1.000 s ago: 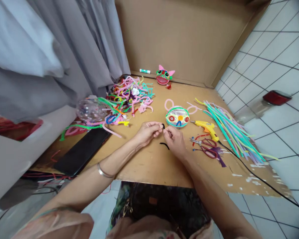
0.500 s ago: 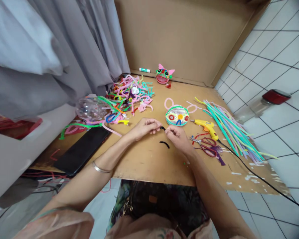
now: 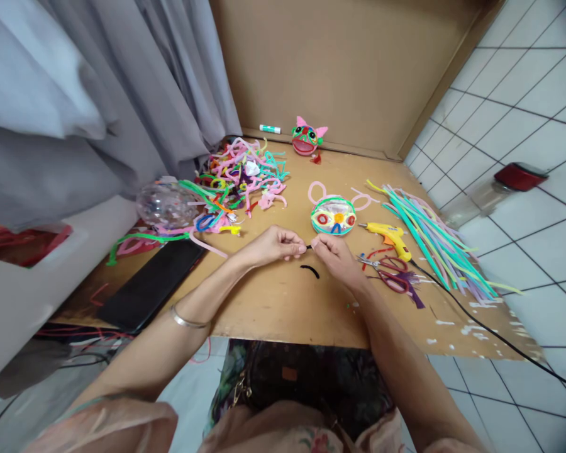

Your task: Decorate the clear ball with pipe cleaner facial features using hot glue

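Note:
Between my two hands is a short black pipe cleaner (image 3: 309, 246), mostly covered by fingertips. My left hand (image 3: 283, 243) pinches one end and my right hand (image 3: 331, 251) pinches the other, the fingertips nearly touching. A second black pipe cleaner piece (image 3: 310, 271) lies curved on the table just below them. Right behind my hands sits a round clear craft face (image 3: 333, 216) with a green rim, red ring eyes, an orange nose, a blue piece under it and pink loop ears.
Scissors (image 3: 391, 275) and a yellow glue gun (image 3: 390, 240) with a black cord lie at the right, beside long pipe cleaners (image 3: 441, 242). Tangled pipe cleaners (image 3: 245, 173), a clear plastic ball (image 3: 165, 204) and a black flat case (image 3: 151, 286) are left. A finished-looking face (image 3: 305, 138) and glue stick (image 3: 270, 129) stand behind.
The fingertips have drawn closer together, and less of the black pipe cleaner shows; its curled end is now covered. The whole view has shifted slightly.

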Available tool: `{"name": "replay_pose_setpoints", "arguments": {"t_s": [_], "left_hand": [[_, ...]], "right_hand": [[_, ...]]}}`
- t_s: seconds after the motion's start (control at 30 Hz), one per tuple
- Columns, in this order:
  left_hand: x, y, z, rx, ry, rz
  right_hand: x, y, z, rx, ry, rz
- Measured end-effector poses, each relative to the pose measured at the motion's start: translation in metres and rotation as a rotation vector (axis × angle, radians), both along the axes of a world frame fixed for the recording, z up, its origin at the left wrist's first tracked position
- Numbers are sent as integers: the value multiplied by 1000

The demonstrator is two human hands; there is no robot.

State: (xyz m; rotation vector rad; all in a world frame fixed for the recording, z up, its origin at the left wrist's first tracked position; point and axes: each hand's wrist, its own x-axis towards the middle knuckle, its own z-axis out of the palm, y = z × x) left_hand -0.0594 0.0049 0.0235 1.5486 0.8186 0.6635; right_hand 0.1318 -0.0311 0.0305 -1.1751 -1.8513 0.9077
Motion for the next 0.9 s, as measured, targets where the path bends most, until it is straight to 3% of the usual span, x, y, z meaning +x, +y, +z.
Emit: {"name": "replay_pose_setpoints", "arguments": {"t_s": [0.17, 0.37, 0.57, 0.73, 0.9], "left_hand": [[11, -7, -2, -30, -116, 1], [34, -17, -7, -176, -436, 272], [42, -23, -7, -251, -573, 395], [44, -21, -8, -470, -640, 427], [44, -23, -7, -518, -674, 396]], "right_hand": [[1, 2, -1, 40, 27, -68], [-8, -4, -4, 149, -15, -183], [-22, -9, -13, 412, -227, -199], [-19, -8, -19, 483, -385, -250], [-13, -9, -13, 497, -286, -347]]}}
